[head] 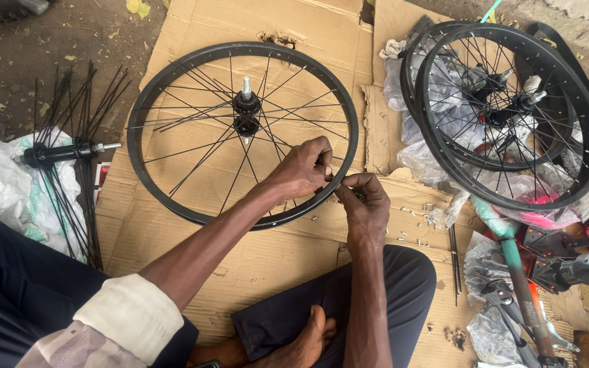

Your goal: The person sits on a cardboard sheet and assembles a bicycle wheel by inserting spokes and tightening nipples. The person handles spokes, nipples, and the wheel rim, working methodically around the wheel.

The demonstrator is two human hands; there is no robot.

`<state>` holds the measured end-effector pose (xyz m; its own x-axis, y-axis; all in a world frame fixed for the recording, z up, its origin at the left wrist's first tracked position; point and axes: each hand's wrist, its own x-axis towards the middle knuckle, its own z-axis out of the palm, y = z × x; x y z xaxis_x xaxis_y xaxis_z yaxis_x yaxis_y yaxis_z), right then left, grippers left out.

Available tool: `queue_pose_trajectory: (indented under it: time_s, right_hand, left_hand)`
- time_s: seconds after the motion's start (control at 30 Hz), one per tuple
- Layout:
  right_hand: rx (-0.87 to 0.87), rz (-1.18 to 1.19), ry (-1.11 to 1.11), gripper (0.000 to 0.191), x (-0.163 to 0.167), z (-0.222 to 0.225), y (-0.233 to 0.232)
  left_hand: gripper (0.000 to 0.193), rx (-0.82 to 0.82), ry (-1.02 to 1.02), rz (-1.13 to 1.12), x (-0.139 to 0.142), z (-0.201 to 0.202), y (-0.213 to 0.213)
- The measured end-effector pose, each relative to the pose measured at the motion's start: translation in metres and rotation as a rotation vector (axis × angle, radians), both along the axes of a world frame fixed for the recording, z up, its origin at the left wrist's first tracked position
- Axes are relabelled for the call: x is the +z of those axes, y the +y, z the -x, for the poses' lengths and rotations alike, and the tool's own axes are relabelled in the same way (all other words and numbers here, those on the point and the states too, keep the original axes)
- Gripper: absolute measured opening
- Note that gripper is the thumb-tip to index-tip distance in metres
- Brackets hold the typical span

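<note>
I sit on flattened cardboard [294, 245] spread over the dirt, and the wheel [172, 197] I am working on lies flat on it just beyond my knees, its hub [246, 109] pointing up in the middle. To the far right two more laced wheels [512, 116] lean stacked on plastic bags; to the left a bare hub with loose spokes [69, 153] fanning out rests on a white sack. My left hand [303, 169] reaches over the near right part of the rim, fingers pinched together on a spoke end where it meets the rim. My right hand [365, 204] sits just beside it outside the rim, fingertips closed on something small at the same spot; I cannot tell whether it is a nipple or the spoke itself. A scatter of small silver nipples [414, 221] lies on the cardboard to the right of my hands. I judge the rim light but stiff, best steadied by its edge; the spokes are thin, springy and easily bent, so I would hold them near the end, and the tiny nipples look slippery and easy to drop.
</note>
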<state>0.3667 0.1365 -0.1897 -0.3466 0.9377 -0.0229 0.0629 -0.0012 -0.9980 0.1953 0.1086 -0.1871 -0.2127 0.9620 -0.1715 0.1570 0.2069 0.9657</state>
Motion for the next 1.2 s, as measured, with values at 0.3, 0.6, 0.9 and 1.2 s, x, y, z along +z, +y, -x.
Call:
queue_pose_trajectory:
  time_s: [0.3, 0.6, 0.9, 1.2]
  right_hand:
    - [-0.044, -0.067, -0.111, 0.018, 0.003, 0.006, 0.003]
    - [0.045, -0.027, -0.214, 0.009, 0.008, 0.005, 0.0]
    - [0.064, -0.032, -0.208, 0.009, 0.0, 0.002, 0.002]
    - [0.065, -0.103, -0.271, 0.011, -0.003, 0.002, 0.001]
  left_hand:
    - [0.013, -0.05, -0.046, 0.048, -0.002, 0.002, 0.007]
    - [0.033, -0.261, 0.145, 0.122, 0.011, 0.005, 0.008]
    - [0.036, -0.378, -0.021, -0.096, 0.0, 0.011, 0.016]
    - [0.047, -0.39, 0.175, 0.042, -0.014, 0.007, 0.02]
